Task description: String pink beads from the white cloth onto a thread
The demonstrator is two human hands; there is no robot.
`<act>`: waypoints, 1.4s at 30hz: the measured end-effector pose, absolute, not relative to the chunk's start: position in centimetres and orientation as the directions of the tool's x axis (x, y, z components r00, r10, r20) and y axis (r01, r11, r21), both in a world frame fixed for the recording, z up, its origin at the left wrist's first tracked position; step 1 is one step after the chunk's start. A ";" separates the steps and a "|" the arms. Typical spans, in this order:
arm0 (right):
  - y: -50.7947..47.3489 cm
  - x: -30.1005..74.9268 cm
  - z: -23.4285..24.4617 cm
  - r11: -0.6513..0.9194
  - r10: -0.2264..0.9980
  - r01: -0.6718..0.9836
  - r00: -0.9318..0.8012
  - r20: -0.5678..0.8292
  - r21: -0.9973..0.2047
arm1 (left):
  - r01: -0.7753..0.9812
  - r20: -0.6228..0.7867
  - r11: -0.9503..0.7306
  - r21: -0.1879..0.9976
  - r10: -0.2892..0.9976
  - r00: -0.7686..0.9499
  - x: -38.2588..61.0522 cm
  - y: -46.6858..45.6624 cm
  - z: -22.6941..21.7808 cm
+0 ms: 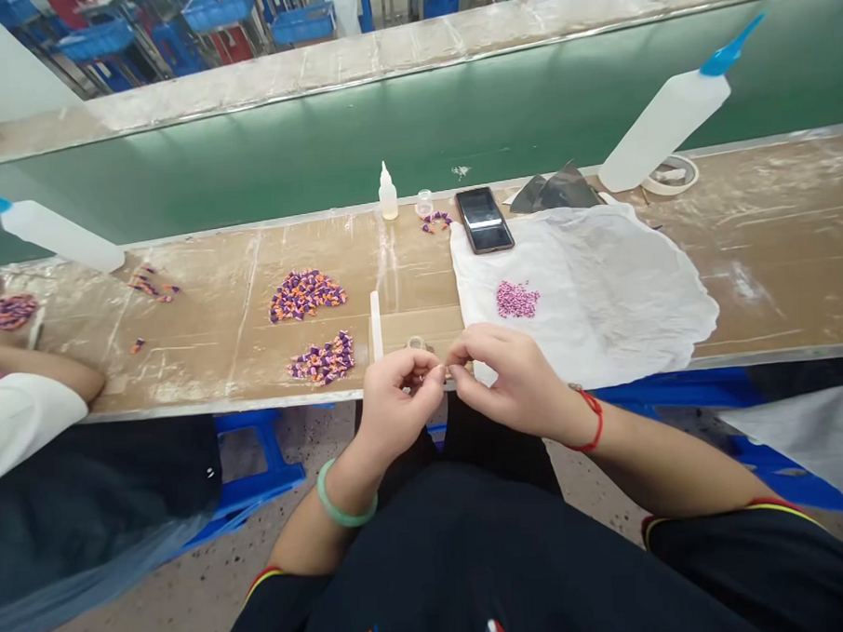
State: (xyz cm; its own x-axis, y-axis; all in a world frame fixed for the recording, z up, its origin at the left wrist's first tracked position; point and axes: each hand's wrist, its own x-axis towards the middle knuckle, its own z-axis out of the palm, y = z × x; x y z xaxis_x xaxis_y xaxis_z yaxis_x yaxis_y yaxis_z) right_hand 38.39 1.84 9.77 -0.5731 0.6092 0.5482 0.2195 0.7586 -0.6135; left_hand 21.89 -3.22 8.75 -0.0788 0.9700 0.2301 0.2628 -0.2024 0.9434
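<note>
My left hand [402, 398] and my right hand [512, 377] meet at the table's front edge, thumbs and forefingers pinched close together. Whatever sits between the fingertips is too small to name. Just beyond them lies a small clear ring-shaped piece [415, 342], partly hidden by my fingers. A white flat stick [376, 325] points away from my left hand. To its left are two piles of small purple and orange pieces, a farther pile [306, 295] and a nearer pile [324, 359]. Tiny pink pieces [517, 300] lie on a white cloth [602, 280] beyond my right hand.
A small dropper bottle [387, 194], a clear cap [424, 202] and a phone [484, 220] stand or lie towards the back. One large white bottle [665, 128] leans by a tape roll [672, 175]; another bottle [61, 237] is at left. A co-worker's arm [43, 370] rests on the left.
</note>
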 end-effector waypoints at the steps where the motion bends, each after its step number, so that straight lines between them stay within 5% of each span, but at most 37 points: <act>1: 1.9 38.4 9.8 0.759 0.608 0.219 -0.578 0.545 -0.614 | 0.266 0.228 -0.202 0.942 0.971 -0.069 21.9 -3.2 8.8; 22: 1.8 38.5 9.3 0.663 0.685 0.231 -0.572 0.452 -0.712 | 0.142 0.063 -0.054 0.988 0.997 -0.053 21.9 -3.1 8.7; 32: 3.0 38.6 10.2 0.382 0.693 0.138 -0.697 0.184 -0.914 | -0.109 -0.015 0.004 0.994 0.995 -0.096 19.9 -3.2 7.8; 35: 4.6 38.4 9.3 0.518 0.638 0.218 -0.743 0.203 -0.827 | -0.139 -0.064 0.048 0.989 0.991 -0.114 19.0 -3.4 6.8; 38: 6.9 37.7 7.6 0.736 0.552 0.359 -0.809 0.203 -0.573 | -0.158 -0.129 0.108 0.982 0.983 -0.133 18.2 -3.7 5.8; 42: 9.0 36.5 6.3 0.841 0.476 0.438 -0.878 0.048 -0.317 | -0.177 -0.192 0.165 0.970 0.970 -0.148 17.5 -4.1 4.9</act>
State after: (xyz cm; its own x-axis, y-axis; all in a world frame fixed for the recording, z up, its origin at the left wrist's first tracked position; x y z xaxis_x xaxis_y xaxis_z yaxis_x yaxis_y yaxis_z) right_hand 36.48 8.95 6.31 -0.8783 0.4757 0.0482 0.4381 0.8410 -0.3175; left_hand 17.55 -4.06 4.90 -0.1484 0.9702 -0.1917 -0.1771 0.1646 0.9703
